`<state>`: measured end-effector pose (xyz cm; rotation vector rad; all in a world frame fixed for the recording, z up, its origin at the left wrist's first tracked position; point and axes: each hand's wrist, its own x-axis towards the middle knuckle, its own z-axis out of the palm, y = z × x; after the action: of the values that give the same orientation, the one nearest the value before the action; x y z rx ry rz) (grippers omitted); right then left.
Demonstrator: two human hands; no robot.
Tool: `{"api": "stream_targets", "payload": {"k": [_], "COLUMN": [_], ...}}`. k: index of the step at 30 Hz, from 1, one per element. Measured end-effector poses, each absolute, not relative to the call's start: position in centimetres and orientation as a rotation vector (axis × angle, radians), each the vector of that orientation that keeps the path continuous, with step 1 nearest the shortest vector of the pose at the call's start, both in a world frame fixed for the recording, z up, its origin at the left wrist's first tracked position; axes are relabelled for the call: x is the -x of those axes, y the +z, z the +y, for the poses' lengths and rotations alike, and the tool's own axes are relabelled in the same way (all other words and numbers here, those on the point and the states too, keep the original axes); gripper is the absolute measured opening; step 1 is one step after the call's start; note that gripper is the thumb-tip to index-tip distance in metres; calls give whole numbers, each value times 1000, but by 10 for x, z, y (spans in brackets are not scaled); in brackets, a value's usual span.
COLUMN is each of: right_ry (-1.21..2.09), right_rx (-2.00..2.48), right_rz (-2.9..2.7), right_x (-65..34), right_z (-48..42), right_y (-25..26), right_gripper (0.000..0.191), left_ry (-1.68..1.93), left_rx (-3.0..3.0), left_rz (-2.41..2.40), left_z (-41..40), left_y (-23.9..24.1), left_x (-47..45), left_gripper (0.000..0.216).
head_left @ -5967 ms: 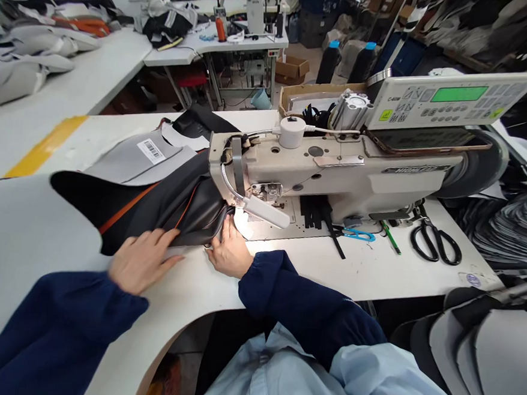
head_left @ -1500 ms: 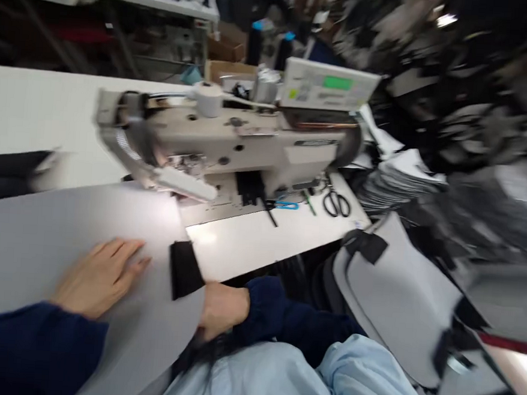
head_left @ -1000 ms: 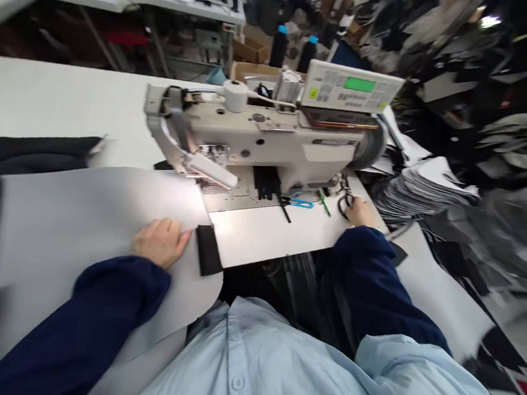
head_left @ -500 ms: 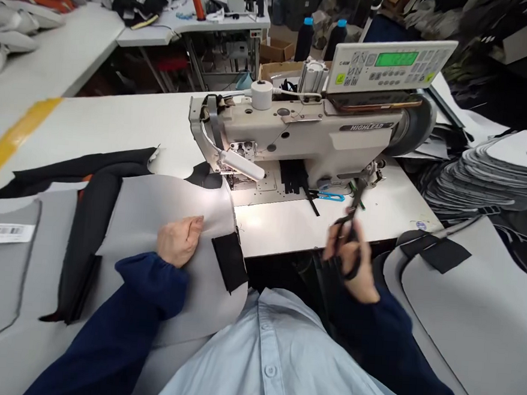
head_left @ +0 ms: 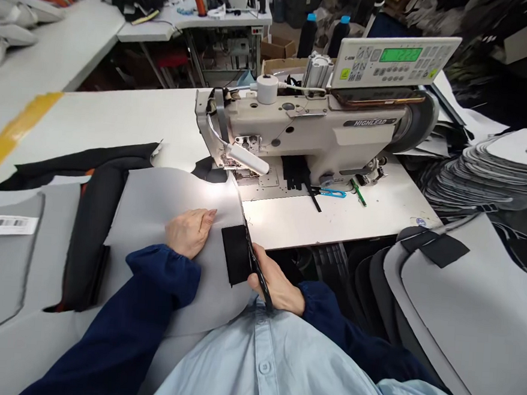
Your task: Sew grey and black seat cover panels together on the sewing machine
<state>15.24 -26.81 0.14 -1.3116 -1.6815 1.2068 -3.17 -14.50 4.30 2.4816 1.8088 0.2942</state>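
Observation:
A grey fabric panel (head_left: 164, 196) lies on the white table (head_left: 334, 217) in front of the sewing machine (head_left: 313, 129). My left hand (head_left: 189, 231) rests flat on the panel, fingers toward its right edge. A black patch (head_left: 236, 254) sits at that edge. My right hand (head_left: 275, 282) grips black scissors (head_left: 255, 264), their blades pointing up along the panel's edge beside the patch.
Black and grey pieces (head_left: 86, 209) with a barcode label (head_left: 4, 223) lie at the left. Blue snips (head_left: 333, 193) and a green pen (head_left: 358, 192) rest by the machine. Stacked grey panels (head_left: 481, 176) and more panels (head_left: 456, 283) fill the right side.
My right hand reached to the right, picked up the black scissors and brought them back to the panel's right edge. My left hand stayed on the grey panel.

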Motion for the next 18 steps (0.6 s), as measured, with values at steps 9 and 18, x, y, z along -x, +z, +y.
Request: {"api": "stream_targets", "payload": {"k": [9, 18], "right_ry": [1154, 1045], "right_rx": [1516, 1789], "right_rz": [-1692, -1796], "right_x": [-148, -146], "right_z": [-274, -273], "right_y": [-4, -10], "right_gripper": [70, 43], "left_ry": [131, -19], "left_rx": [-2514, -2450], "left_rz": [1806, 1829], "left_z": [-145, -148], "left_y": [33, 35], "left_x": [24, 16], "left_gripper": [48, 46]}}
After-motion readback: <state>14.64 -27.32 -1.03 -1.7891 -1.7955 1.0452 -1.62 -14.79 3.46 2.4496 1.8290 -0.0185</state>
